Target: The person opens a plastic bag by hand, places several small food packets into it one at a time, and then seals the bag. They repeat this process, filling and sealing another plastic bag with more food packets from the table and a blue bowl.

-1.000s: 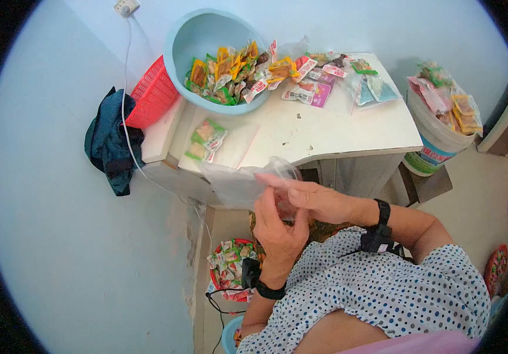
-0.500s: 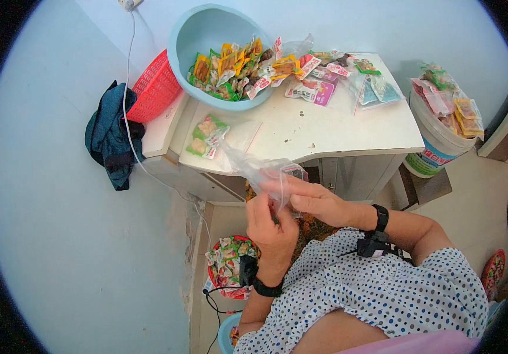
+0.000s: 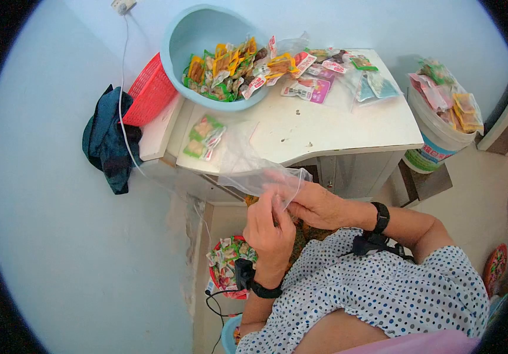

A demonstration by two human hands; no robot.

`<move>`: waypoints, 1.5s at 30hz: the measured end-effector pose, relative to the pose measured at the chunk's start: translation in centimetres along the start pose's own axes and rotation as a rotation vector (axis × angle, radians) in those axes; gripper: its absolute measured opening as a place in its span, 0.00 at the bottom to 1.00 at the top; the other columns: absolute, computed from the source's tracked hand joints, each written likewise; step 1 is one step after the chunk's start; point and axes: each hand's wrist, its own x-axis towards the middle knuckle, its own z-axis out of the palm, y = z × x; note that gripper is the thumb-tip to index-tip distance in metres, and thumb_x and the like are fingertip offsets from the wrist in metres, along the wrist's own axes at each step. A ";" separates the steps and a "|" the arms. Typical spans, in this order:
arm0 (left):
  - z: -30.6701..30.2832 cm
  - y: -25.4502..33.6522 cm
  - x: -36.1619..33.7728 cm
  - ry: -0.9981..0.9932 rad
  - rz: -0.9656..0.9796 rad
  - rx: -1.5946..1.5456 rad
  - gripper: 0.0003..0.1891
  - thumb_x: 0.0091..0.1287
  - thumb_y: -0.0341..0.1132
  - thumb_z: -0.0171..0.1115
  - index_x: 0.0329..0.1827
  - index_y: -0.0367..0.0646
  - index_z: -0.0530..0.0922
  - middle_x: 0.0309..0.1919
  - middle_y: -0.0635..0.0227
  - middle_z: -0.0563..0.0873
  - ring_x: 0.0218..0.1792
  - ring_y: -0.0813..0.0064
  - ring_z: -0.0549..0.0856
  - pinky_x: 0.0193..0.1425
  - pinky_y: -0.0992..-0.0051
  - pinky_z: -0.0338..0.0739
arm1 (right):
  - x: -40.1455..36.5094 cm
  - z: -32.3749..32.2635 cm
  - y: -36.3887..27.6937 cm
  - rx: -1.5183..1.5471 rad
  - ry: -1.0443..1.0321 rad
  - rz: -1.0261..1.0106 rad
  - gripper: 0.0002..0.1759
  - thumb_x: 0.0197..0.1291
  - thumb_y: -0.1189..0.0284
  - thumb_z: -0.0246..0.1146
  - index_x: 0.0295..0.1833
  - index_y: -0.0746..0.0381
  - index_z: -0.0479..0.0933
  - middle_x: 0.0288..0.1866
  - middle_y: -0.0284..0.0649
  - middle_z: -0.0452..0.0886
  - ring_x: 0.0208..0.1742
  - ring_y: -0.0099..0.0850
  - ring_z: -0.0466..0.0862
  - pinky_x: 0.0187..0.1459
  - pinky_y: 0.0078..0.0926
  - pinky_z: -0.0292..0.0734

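Observation:
A clear plastic bag (image 3: 254,171) hangs between my hands and stretches up over the front edge of the white table (image 3: 325,135). My left hand (image 3: 270,227) has its fingers pinched on the bag's near edge. From the right, my right hand (image 3: 313,203) grips the same bag, its fingertips partly behind the film. Beyond the bag, green and clear snack packets (image 3: 204,137) lie near the table's left front edge. A light blue basin (image 3: 177,44) at the back holds many yellow and green packets.
Pink and purple packets (image 3: 308,89) and blue ones (image 3: 378,87) lie at the table's back. A white bucket (image 3: 434,133) with packets stands right. A red basket (image 3: 152,91) and dark cloth (image 3: 109,141) are left. Below is a red basket of packets (image 3: 230,259).
The clear bag has spread out wider and flatter over the table's edge. Both hands still hold it, with a slight shift of the fingers.

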 end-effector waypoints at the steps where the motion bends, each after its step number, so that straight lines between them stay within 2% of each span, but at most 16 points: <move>1: 0.1 -0.1 -0.1 0.018 0.007 -0.017 0.10 0.63 0.25 0.65 0.47 0.39 0.80 0.28 0.62 0.79 0.24 0.68 0.77 0.26 0.72 0.72 | 0.2 -0.2 0.0 -0.026 0.021 -0.002 0.29 0.67 0.78 0.54 0.74 0.59 0.63 0.78 0.56 0.56 0.77 0.51 0.59 0.73 0.40 0.57; 5: 0.1 -0.4 -0.2 -0.011 0.055 -0.003 0.11 0.62 0.24 0.66 0.47 0.38 0.79 0.30 0.61 0.80 0.24 0.66 0.79 0.24 0.71 0.73 | 1.5 -1.8 0.5 -0.103 0.032 -0.007 0.28 0.68 0.75 0.54 0.73 0.60 0.63 0.77 0.60 0.56 0.76 0.54 0.61 0.73 0.42 0.57; 9: 1.5 -1.1 1.5 0.007 0.251 0.071 0.08 0.62 0.25 0.67 0.44 0.39 0.81 0.29 0.61 0.82 0.23 0.63 0.80 0.24 0.68 0.74 | 3.6 -2.7 2.0 -0.122 0.005 -0.102 0.32 0.62 0.77 0.58 0.73 0.60 0.63 0.77 0.57 0.57 0.75 0.53 0.63 0.72 0.42 0.60; 10: 1.6 -1.1 2.2 -0.017 0.260 0.090 0.07 0.63 0.26 0.67 0.43 0.40 0.81 0.28 0.62 0.81 0.23 0.62 0.80 0.24 0.68 0.74 | 4.0 -3.1 1.5 -0.049 -0.008 -0.089 0.33 0.60 0.86 0.52 0.73 0.60 0.64 0.79 0.50 0.56 0.76 0.50 0.62 0.71 0.39 0.61; 13: 2.7 -1.5 3.0 -0.042 0.248 0.129 0.05 0.63 0.28 0.68 0.41 0.43 0.83 0.24 0.64 0.80 0.20 0.61 0.79 0.23 0.67 0.73 | 5.6 -4.5 3.4 -0.014 -0.136 -0.084 0.32 0.59 0.87 0.52 0.71 0.60 0.66 0.79 0.48 0.56 0.76 0.49 0.61 0.69 0.38 0.65; 14: 3.0 -1.8 4.1 -0.053 0.250 0.157 0.06 0.63 0.28 0.68 0.42 0.44 0.84 0.24 0.64 0.79 0.20 0.61 0.79 0.23 0.67 0.73 | 6.1 -4.8 4.1 -0.049 -0.096 -0.120 0.28 0.59 0.86 0.54 0.66 0.60 0.71 0.73 0.49 0.67 0.71 0.46 0.71 0.63 0.35 0.72; 17: 4.1 -2.2 6.3 -0.063 0.215 0.235 0.06 0.63 0.28 0.67 0.42 0.45 0.84 0.23 0.64 0.78 0.21 0.61 0.78 0.22 0.66 0.72 | 7.3 -7.2 4.3 -0.049 -0.241 0.088 0.24 0.59 0.84 0.57 0.62 0.60 0.75 0.59 0.49 0.80 0.57 0.43 0.82 0.56 0.34 0.77; 18: 4.5 -2.5 6.7 -0.062 0.197 0.260 0.06 0.63 0.28 0.67 0.42 0.45 0.84 0.23 0.64 0.78 0.21 0.61 0.79 0.22 0.65 0.72 | 7.7 -7.5 4.8 -0.059 -0.216 0.095 0.17 0.61 0.81 0.59 0.57 0.63 0.79 0.44 0.47 0.86 0.43 0.36 0.86 0.47 0.31 0.80; 21: 5.4 -3.3 7.4 -0.053 0.175 0.303 0.04 0.64 0.29 0.67 0.41 0.44 0.83 0.24 0.63 0.79 0.22 0.61 0.79 0.23 0.64 0.72 | 8.4 -9.9 4.7 -0.035 -0.280 0.197 0.13 0.63 0.78 0.61 0.53 0.65 0.80 0.40 0.44 0.87 0.40 0.30 0.86 0.42 0.28 0.80; 22: 5.6 -3.3 7.6 -0.066 0.155 0.273 0.04 0.64 0.29 0.67 0.40 0.44 0.83 0.24 0.62 0.80 0.23 0.61 0.80 0.24 0.64 0.73 | 8.6 -10.3 5.5 0.063 -0.221 0.182 0.09 0.65 0.74 0.62 0.47 0.66 0.82 0.40 0.40 0.87 0.39 0.24 0.86 0.40 0.23 0.80; 25: 6.4 -3.5 7.8 -0.100 0.104 0.191 0.04 0.64 0.28 0.66 0.40 0.43 0.82 0.25 0.61 0.81 0.24 0.61 0.81 0.26 0.65 0.74 | 9.7 -12.7 7.0 0.120 -0.108 0.391 0.10 0.67 0.72 0.61 0.48 0.66 0.83 0.42 0.37 0.88 0.38 0.23 0.86 0.39 0.21 0.81; 32: 10.0 -4.4 7.2 -0.152 0.024 0.040 0.03 0.62 0.27 0.65 0.38 0.42 0.82 0.24 0.61 0.81 0.24 0.62 0.81 0.27 0.66 0.75 | 12.0 -17.5 14.7 0.104 0.436 0.628 0.15 0.66 0.66 0.62 0.53 0.63 0.82 0.37 0.36 0.86 0.31 0.21 0.84 0.29 0.20 0.79; 35: 11.2 -4.4 7.2 -0.158 -0.007 0.019 0.02 0.62 0.27 0.65 0.37 0.42 0.82 0.23 0.62 0.80 0.23 0.63 0.80 0.26 0.67 0.74 | 12.2 -18.4 17.9 -0.029 0.457 0.671 0.15 0.60 0.67 0.64 0.45 0.67 0.82 0.26 0.38 0.83 0.24 0.24 0.83 0.25 0.23 0.78; 38: 12.5 -4.6 7.6 -0.172 -0.006 0.006 0.02 0.62 0.27 0.65 0.36 0.43 0.82 0.22 0.64 0.79 0.21 0.64 0.79 0.24 0.67 0.73 | 12.7 -17.8 18.8 -0.242 0.475 0.682 0.18 0.58 0.64 0.64 0.46 0.68 0.81 0.22 0.38 0.81 0.20 0.24 0.80 0.22 0.24 0.75; 41: 14.0 -4.8 7.7 -0.150 0.017 -0.034 0.02 0.61 0.27 0.65 0.35 0.43 0.81 0.21 0.65 0.77 0.21 0.63 0.79 0.23 0.67 0.72 | 12.8 -17.8 21.1 -0.209 0.399 0.674 0.21 0.57 0.61 0.65 0.48 0.68 0.80 0.22 0.38 0.82 0.20 0.24 0.80 0.21 0.24 0.75; 45: 15.3 -4.6 7.4 -0.165 -0.007 -0.051 0.03 0.61 0.26 0.66 0.35 0.44 0.81 0.21 0.65 0.76 0.21 0.63 0.79 0.23 0.67 0.72 | 12.8 -17.9 23.5 -0.186 0.483 0.578 0.18 0.58 0.64 0.64 0.47 0.68 0.80 0.24 0.39 0.82 0.20 0.24 0.80 0.22 0.25 0.75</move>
